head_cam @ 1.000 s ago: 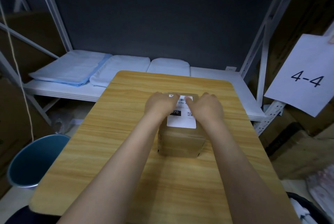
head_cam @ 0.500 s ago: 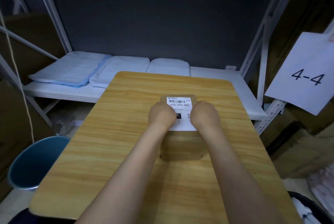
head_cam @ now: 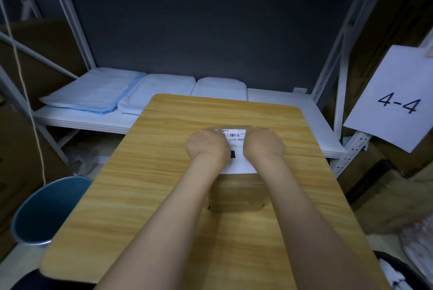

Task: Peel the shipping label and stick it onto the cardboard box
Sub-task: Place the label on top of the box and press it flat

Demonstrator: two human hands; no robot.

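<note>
Fingers [head_cam: 212, 130] of both hands curl down over the far part of the shipping label [head_cam: 236, 149], knuckles up, so their tips are hidden and how far they spread cannot be told; they close on nothing and seem to press flat against the paper. The left hand [head_cam: 207, 145] covers the label's left side and the right hand [head_cam: 264, 144] its right side, with a strip of barcode and printed digits showing between them. The label lies on the top face of the cardboard box [head_cam: 236, 193], its near edge running close to the box's near top edge and looking flat. The box stands on the wooden counter [head_cam: 145, 196], about midway across it and well apart from every edge.

Judging by this, the label is already stuck and the step in hand is smoothing it down. To do that well, the pressure should travel outward from the label's middle toward its sides and corners, so trapped air is pushed out rather than sealed in. Both hands should bear straight down, keeping the box from sliding on the counter. The far corners, now under the hands, deserve a firm rub, since a lifted corner could catch and peel.
</note>
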